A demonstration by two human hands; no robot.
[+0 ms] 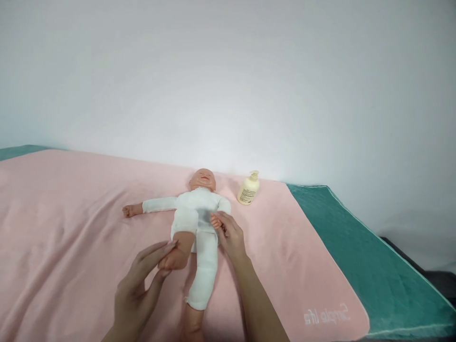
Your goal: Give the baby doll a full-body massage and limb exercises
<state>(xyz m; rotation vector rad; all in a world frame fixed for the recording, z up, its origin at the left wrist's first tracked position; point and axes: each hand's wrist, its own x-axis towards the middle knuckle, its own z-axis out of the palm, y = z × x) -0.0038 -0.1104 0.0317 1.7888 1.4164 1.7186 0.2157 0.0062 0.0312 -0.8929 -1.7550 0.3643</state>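
A baby doll [204, 202] with a white cloth body lies on its back on a pink blanket [285, 266], its head toward the wall. My left hand [142, 280] grips the doll's foot [174, 259] between thumb and fingers; that leg is raised and bent toward the body. My right hand [230, 235] pinches the doll's small hand [215, 221] beside its waist. The doll's other arm [158, 204] stretches out to the left, and its other leg [204, 280] lies straight toward me.
A cream pump bottle [248, 190] stands on the blanket, right of the doll's head. Green cloth [370, 251] shows beyond the blanket on the right and at the far left. A pale wall [228, 85] rises behind. Something dark [436, 280] is at the right edge.
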